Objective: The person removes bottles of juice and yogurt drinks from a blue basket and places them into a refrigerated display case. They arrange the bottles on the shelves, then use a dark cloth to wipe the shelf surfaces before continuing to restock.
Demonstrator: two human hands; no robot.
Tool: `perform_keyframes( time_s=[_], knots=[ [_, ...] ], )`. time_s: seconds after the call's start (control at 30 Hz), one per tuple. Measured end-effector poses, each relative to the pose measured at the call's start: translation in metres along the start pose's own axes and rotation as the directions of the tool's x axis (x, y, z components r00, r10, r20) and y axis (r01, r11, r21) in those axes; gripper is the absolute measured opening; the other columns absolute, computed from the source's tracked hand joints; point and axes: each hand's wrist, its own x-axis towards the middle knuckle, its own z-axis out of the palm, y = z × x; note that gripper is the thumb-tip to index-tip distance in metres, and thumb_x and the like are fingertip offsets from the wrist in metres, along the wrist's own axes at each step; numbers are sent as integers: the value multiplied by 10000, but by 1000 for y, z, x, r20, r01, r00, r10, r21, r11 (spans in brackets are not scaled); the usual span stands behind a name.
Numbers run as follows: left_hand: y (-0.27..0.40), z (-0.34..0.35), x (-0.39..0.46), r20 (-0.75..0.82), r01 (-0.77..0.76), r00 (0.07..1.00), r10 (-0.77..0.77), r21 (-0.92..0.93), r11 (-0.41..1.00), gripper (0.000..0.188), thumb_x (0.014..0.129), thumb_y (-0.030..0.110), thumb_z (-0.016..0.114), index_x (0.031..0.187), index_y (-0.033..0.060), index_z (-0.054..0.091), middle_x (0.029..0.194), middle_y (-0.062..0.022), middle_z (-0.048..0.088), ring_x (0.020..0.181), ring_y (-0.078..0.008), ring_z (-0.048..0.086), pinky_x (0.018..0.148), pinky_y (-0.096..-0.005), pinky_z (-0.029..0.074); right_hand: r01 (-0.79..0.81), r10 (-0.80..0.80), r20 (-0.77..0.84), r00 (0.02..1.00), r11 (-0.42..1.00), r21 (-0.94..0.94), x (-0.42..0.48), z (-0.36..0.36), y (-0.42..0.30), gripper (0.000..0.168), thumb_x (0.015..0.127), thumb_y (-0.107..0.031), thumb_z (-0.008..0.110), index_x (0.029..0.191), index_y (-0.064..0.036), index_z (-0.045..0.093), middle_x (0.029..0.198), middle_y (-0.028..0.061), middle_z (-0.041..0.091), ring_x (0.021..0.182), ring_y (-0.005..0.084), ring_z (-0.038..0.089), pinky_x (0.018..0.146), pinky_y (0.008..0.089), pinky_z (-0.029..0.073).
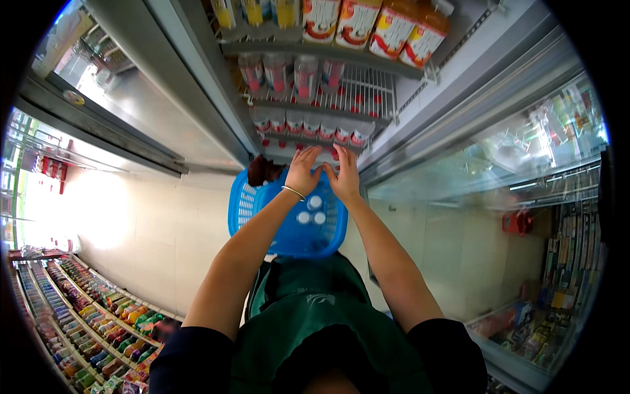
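My left hand [303, 172], with a bangle at the wrist, reaches over the far rim of a blue plastic basket [234, 216]. Beside it is my right hand [343, 176], its fingers also pointing towards the cooler shelves and the two thumbs close together. No held object shows in either hand, though the palms are partly hidden. White-capped bottles [314, 202] stand inside the basket, below my hands. A dark brown item [263, 171] lies at the basket's far left corner. Beyond my fingertips sits a row of small containers [311, 125] on a low shelf.
Higher cooler shelves hold clear bottles with pink labels [305, 79] and large orange-coloured bottles [393, 30]. An open glass door [457, 216] stands on the right, and a door frame [172, 74] rises on the left. Racks of packaged goods [98, 325] stand at lower left.
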Motion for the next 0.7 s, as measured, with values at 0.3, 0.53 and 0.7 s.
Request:
perform_keyframes(
  time_s=[0.3,0.53,0.7],
  knots=[
    [-46,7,-143,267,403,888,-374,-61,913,483,846,182,600,1303,70,488,1288,-177,531,1187,-349,499,995,-401,413,-218,230,229,946,973,-78,-137,51,0,515,836,-217,664,1285,-88,447,1224,165,475,966,348,579,728,409,515],
    [-70,32,-195,372,556,774,-512,-14,831,535,836,197,609,1340,103,456,1283,-203,528,1172,-372,506,982,-406,422,-286,433,403,806,882,-375,-194,95,-4,577,806,-160,677,1318,-102,418,1268,151,459,1104,354,531,775,422,529],
    [-74,44,-199,454,618,702,-548,-6,786,564,835,188,590,1360,69,423,1341,-197,481,1215,-352,476,1003,-396,405,-200,442,430,787,843,-500,-196,121,1,535,774,-112,678,1263,-119,461,1242,129,471,1095,343,515,770,420,533]
  ],
)
